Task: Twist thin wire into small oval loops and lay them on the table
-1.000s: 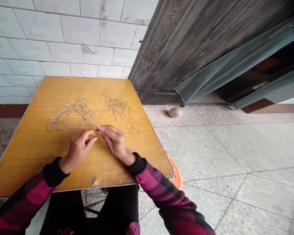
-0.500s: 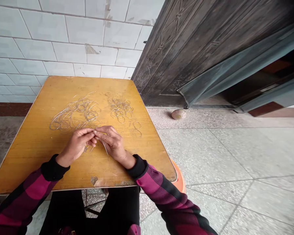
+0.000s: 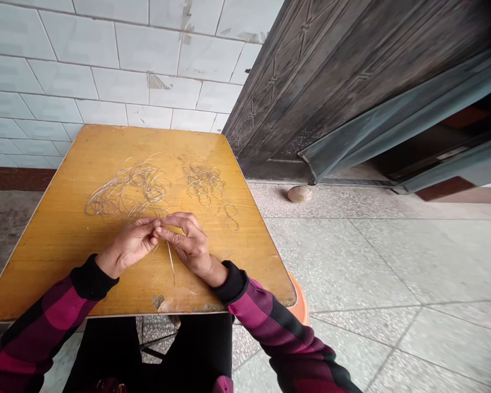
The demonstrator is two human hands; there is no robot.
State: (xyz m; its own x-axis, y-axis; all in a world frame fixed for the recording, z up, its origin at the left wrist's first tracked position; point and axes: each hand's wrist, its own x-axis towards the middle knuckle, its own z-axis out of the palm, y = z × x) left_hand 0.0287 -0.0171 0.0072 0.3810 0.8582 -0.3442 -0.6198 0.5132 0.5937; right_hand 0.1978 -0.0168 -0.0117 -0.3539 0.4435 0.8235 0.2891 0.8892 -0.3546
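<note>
Above the near half of the wooden table (image 3: 213, 278), my left hand (image 3: 133, 243) and my right hand (image 3: 188, 243) meet at their fingertips. Both are closed in a pinch on a thin metal wire (image 3: 171, 263), whose free end hangs down below my right fingers. The pinched part is hidden between the fingertips. Just beyond my hands lies a loose tangle of curved wires (image 3: 126, 188). To its right is a heap of small wire rings (image 3: 204, 183), and a figure-eight pair of wire loops (image 3: 231, 217) lies nearer, right of my right hand.
A white tiled wall (image 3: 106, 49) stands behind the table, with a dark carved door (image 3: 286, 93) at its right. On the floor near the door sits a roundish pale object (image 3: 299, 194). An orange stool edge (image 3: 300, 300) shows beside the table's right corner.
My fingertips stay together on the wire. Its hanging end has swung leftward to a steeper angle and reaches lower. The whole view has shifted slightly.
</note>
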